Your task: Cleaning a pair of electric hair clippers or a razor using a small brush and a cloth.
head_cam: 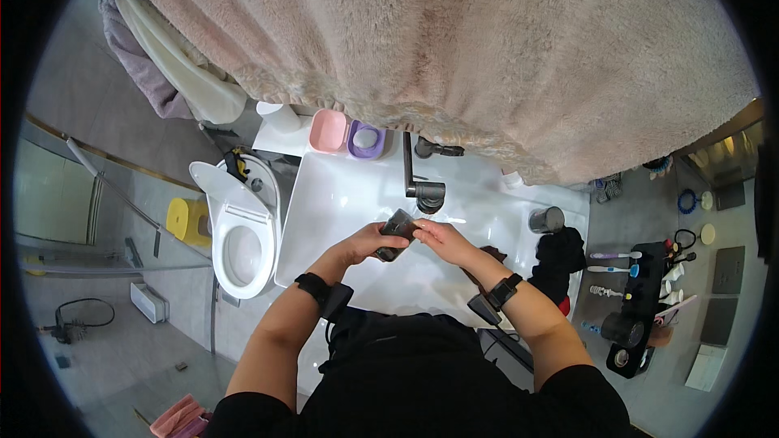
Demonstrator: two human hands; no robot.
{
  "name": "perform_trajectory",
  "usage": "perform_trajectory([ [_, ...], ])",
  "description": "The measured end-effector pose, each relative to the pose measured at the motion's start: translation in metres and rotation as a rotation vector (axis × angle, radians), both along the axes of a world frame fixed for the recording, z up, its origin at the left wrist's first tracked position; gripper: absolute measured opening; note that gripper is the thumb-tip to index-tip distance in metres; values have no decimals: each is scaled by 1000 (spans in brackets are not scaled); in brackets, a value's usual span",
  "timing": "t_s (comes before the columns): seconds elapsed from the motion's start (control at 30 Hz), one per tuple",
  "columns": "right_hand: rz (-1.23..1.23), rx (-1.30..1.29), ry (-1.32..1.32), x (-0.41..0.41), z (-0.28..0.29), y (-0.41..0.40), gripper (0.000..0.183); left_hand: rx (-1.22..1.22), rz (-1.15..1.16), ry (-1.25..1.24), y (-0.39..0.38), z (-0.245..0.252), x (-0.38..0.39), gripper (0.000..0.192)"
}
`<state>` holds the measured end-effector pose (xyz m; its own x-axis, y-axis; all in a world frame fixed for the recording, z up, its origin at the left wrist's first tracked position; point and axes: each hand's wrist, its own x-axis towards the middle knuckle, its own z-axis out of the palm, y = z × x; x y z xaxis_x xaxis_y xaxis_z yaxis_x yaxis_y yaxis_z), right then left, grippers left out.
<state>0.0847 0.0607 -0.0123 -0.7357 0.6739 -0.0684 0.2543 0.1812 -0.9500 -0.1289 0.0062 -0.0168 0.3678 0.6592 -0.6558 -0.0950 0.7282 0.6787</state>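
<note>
My left hand grips a dark, glossy oblong object, its thumb lying across the near face. It may be a phone or a smoky cup; I cannot tell which. The fingertips of my right hand are closed at the object's right edge. Both hands are above the white washbasin, just on the near side of a dark faucet. Part of a dark brown cloth shows in the basin behind my right forearm.
A soap box with a pink lid and purple base stands on the back ledge. At the basin's right are a grey cup and black cloth. A toilet stands left. A pinkish towel hangs ahead.
</note>
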Motion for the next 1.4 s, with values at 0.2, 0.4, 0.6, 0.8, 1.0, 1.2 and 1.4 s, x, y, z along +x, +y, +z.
perform_trajectory([
  [0.2, -166, -208, -120, -16, -7, -2, 29, 394, -73, 620, 1, -13, 10, 56],
  [0.4, -566, -727, -52, -45, -25, 1, 23, 859, -279, 1482, 4, 6, 28, 57],
  [0.6, -553, -861, -26, -41, -40, 13, 23, 671, -289, 1206, 13, 5, 30, 61],
  [0.8, -67, 19, -239, -2, -9, 11, 34, 355, -112, 372, 20, -21, -4, 55],
  [1.0, 472, 409, -106, 12, 17, 17, 21, 307, -317, 67, 24, -4, 8, 50],
  [1.2, 573, 578, -476, 4, 7, 23, 16, 681, -397, 364, 31, 0, 16, 60],
  [1.4, 360, 465, -478, 2, -35, 8, 20, 841, -391, 715, 25, 8, 18, 61],
])
